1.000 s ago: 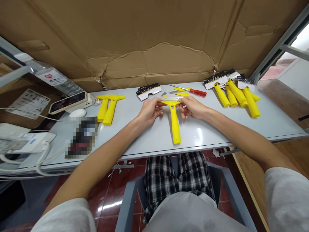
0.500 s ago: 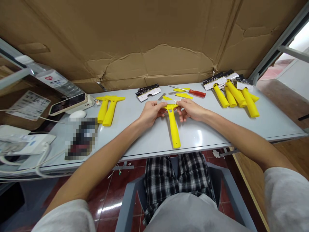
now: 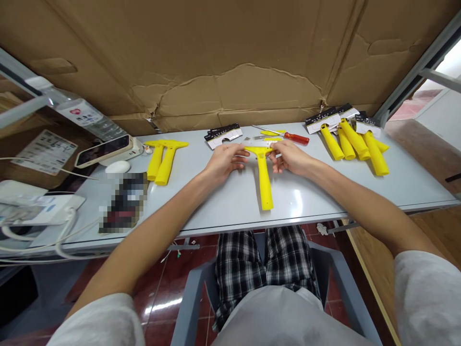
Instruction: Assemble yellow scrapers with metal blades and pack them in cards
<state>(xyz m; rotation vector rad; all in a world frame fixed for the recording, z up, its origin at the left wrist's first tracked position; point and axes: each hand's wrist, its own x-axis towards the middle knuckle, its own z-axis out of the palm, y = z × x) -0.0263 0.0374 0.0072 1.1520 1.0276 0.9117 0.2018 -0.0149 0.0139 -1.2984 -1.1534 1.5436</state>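
Note:
A yellow scraper [image 3: 265, 185] with a T-shaped head is held over the table, its handle pointing toward me. My left hand [image 3: 227, 162] has its fingertips at the left end of the head, the lower fingers loosely curled. At the right end, my right hand [image 3: 290, 157] pinches the head between thumb and fingers. Just beyond the head lie a red-handled screwdriver [image 3: 298, 139], a flat yellow piece [image 3: 272, 133] and small metal blades, partly hidden by the scraper and my right hand.
Two yellow scrapers [image 3: 166, 166] lie at left, near a phone [image 3: 103, 151], a white mouse [image 3: 118, 166] and a blurred-out item. Black-and-white cards [image 3: 224, 135] rest at the back. Several yellow handles [image 3: 376, 154] with cards are piled at right. Cardboard [image 3: 230, 57] stands behind the table.
The scraper has shifted slightly right and away from me, and its head lies farther over the loose yellow pieces. My left fingers have loosened somewhat. The view has moved a little.

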